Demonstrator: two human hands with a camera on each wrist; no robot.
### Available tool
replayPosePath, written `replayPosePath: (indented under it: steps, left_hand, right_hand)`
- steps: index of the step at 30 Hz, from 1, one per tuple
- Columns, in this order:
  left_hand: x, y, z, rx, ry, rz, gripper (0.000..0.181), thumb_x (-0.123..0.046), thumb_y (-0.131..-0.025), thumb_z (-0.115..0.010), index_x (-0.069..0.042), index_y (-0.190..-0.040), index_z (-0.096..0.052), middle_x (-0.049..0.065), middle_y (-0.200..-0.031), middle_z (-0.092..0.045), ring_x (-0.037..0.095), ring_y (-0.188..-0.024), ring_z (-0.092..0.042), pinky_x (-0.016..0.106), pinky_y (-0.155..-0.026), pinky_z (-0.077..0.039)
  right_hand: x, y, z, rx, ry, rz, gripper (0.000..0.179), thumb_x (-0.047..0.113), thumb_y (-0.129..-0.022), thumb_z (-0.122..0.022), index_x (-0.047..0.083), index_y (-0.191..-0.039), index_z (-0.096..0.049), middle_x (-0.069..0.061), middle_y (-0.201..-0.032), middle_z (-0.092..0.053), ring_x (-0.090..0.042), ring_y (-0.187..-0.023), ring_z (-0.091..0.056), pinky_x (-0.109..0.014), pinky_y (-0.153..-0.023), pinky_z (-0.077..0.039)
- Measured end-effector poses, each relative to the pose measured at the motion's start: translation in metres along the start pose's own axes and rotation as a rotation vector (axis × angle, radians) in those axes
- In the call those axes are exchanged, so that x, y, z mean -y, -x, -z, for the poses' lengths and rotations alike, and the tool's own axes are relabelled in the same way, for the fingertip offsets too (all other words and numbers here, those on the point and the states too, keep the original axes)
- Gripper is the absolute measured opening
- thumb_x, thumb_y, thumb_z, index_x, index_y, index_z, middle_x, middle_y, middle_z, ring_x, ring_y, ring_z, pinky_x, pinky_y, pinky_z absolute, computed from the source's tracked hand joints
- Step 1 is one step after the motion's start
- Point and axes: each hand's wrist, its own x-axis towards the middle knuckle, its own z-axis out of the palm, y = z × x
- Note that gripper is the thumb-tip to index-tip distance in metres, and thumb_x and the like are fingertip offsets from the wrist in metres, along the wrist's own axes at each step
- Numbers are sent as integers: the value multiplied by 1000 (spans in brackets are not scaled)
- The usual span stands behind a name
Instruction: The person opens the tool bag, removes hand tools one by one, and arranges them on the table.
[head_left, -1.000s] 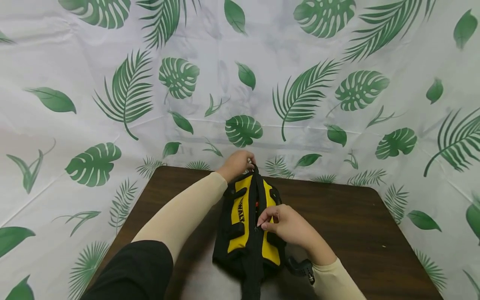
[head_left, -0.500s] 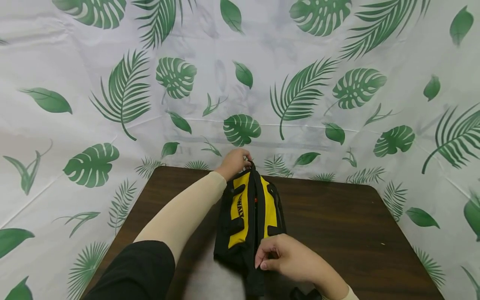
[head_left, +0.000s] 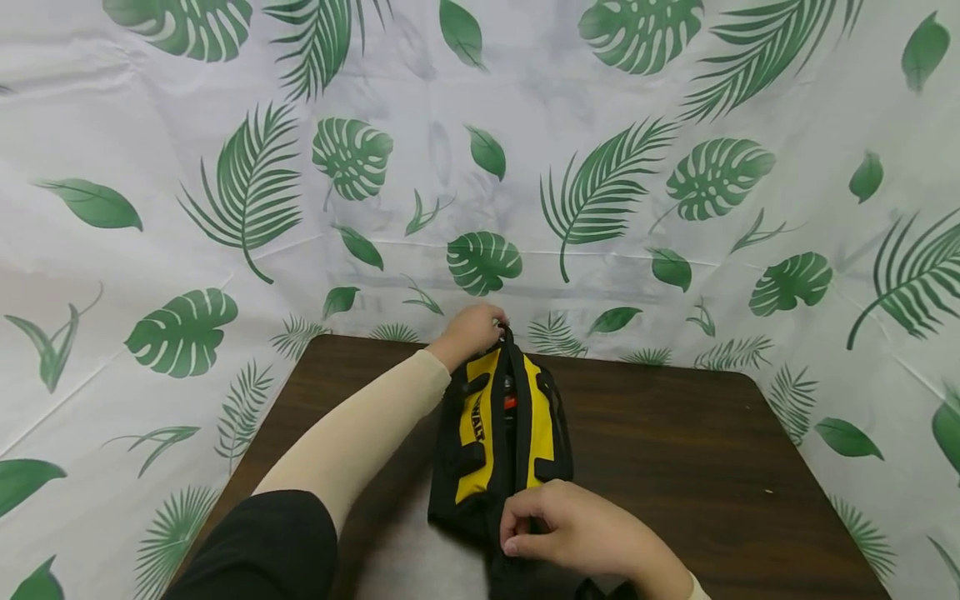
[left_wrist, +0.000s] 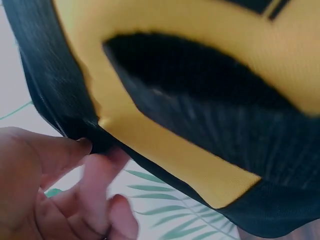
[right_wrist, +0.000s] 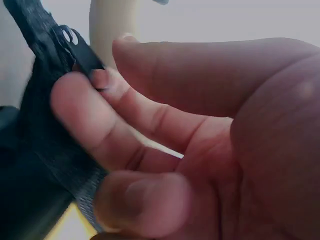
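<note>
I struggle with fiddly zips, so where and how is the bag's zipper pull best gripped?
Probably pinch the free end of the zipper pull between thumb and index finger, coming from the right hand's side of the bag: the slim black tab juts off the fabric edge toward that hand.

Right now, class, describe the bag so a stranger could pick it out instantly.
Find the brown table below the leaf-print sheet. Between the left hand and the right hand sits the bag, the only thing with yellow panels on black.
</note>
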Motion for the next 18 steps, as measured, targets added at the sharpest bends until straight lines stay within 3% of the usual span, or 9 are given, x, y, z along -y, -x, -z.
replayPosePath:
  steps: [3, 7, 9, 11, 14, 18]
  left_hand:
    - [-3, 6, -1, 31, -33, -2, 39, -26, -115, -57, -15, -151, -67, 8, -123, -80, 24, -75, -75, 36, -73, -61]
    - [-7, 28, 0, 89, -29, -24, 50, -38, -116, -54, -24, -165, -52, 9, -132, -76, 27, -79, -71, 38, -76, -58]
    - [-11, 43, 2, 95, 13, -49, 55, -42, -115, -55, -26, -167, -48, 10, -139, -74, 28, -91, -73, 41, -83, -59]
    - [-15, 59, 4, 86, 34, -74, 58, -47, -114, -57, -28, -168, -47, 11, -148, -68, 32, -114, -73, 47, -98, -59]
    - [-23, 87, 6, 86, 46, -87, 63, -54, -110, -63, -27, -166, -50, 14, -160, -57, 37, -144, -57, 56, -116, -51]
    - [-31, 122, 5, 124, 54, -71, 68, -58, -106, -65, -24, -164, -52, 17, -158, -55, 41, -142, -53, 60, -114, -49]
  right_hand:
    - [1, 0, 5, -56, 26, -66, 12, 43, -107, -70, 34, -106, -76, 17, -89, -69, 1, -72, -57, -20, -63, -48]
    - [1, -2, 12, -117, 83, -129, 12, 46, -108, -69, 37, -111, -77, 15, -91, -72, -4, -75, -64, -23, -65, -52]
    - [-1, -4, 17, -144, 100, -144, 12, 45, -108, -68, 38, -113, -77, 13, -92, -73, -7, -75, -65, -25, -65, -53]
    - [-2, -6, 22, -169, 115, -154, 13, 45, -108, -68, 38, -114, -76, 11, -91, -73, -9, -73, -64, -26, -64, -53]
    - [-5, -9, 28, -191, 127, -172, 14, 45, -109, -67, 37, -115, -77, 7, -89, -72, -11, -72, -63, -28, -65, -54]
    - [-10, -13, 34, -223, 153, -187, 16, 45, -109, -66, 35, -115, -77, 7, -89, -72, -13, -70, -61, -28, -63, -53]
